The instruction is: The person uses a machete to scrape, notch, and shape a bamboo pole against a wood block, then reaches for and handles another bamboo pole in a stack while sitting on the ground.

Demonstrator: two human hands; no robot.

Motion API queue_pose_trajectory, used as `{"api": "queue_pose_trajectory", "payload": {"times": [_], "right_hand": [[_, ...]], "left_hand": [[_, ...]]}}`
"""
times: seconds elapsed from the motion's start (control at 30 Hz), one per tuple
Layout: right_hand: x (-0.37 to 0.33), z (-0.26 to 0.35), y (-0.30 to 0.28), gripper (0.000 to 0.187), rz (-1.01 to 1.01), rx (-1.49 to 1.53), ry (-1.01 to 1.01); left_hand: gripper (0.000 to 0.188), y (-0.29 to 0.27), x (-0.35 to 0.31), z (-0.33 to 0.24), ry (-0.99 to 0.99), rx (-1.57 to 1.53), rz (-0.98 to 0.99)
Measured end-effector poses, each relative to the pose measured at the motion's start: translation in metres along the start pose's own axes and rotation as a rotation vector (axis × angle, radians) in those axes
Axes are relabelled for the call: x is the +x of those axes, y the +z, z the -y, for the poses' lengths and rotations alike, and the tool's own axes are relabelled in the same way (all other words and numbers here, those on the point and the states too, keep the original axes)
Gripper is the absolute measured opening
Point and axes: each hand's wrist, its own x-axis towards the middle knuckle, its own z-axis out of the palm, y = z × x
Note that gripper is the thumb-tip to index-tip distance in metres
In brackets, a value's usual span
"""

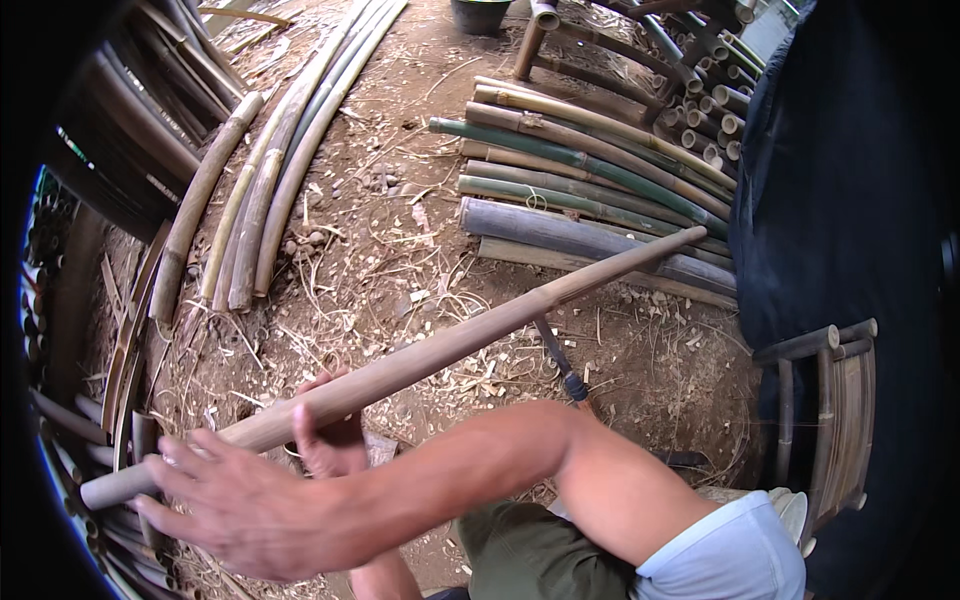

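A long, brownish bamboo pole (450,345) slants across the view from the lower left up to the right. My left hand (335,430) cradles it from below, thumb on the near side and fingertips showing beyond the far side. My right arm reaches across to the left. Near the pole's lower end, my right hand (235,505) lies over it with spread, slightly blurred fingers. Below the pole's middle is a tool (562,365) with a narrow dark shaft or blade and a dark band; my right arm partly hides it.
Several cut bamboo poles (590,170) lie side by side at the upper right, near a dark sheet (830,200). Long poles (265,210) lie at the upper left. A bamboo frame (825,430) stands at right, a dark bucket (480,14) at the back. Shavings litter the dirt floor (400,270).
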Motion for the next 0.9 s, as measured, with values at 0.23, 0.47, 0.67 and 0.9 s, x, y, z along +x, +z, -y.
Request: {"api": "queue_pose_trajectory", "payload": {"times": [0.23,0.47,0.67,0.9], "right_hand": [[-0.196,-0.114,-0.1,0.093,0.432,-0.683,0.641],[-0.379,-0.218,-0.148,0.061,0.306,-0.717,0.474],[-0.365,-0.202,-0.141,0.052,0.456,-0.688,0.298],[-0.221,-0.127,0.036,0.062,0.612,-0.344,0.229]], "left_hand": [[0.061,-0.196,-0.085,-0.201,0.23,0.083,-0.691],[0.071,-0.305,-0.141,-0.271,0.447,-0.022,-0.992],[0.052,-0.404,-0.227,-0.291,0.496,0.038,-1.355],[0.066,-0.399,-0.222,-0.31,0.346,0.974,-1.818]]}}
